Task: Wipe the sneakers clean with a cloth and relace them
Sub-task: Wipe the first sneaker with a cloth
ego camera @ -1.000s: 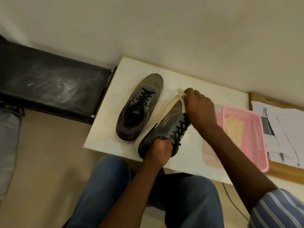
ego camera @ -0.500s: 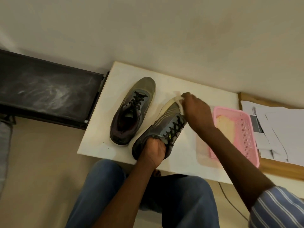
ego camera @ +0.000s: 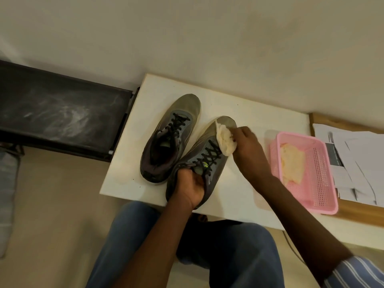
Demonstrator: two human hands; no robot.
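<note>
At frame centre we see the right sneaker (ego camera: 209, 161) on the white table (ego camera: 249, 113); its yellow-green tongue logo is unreadable. The left hand (ego camera: 190, 187) grips its heel collar. The right hand (ego camera: 247, 146) clutches a cream cloth (ego camera: 225, 140) against the toe. The left sneaker (ego camera: 170, 138) lies beside it.

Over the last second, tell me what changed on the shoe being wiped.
The right hand drew the cloth back from the toe tip of the right sneaker to its side near the top laces, and more of the cloth now shows. The left hand kept gripping the same sneaker's heel. The left sneaker and pink basket stayed put.
</note>
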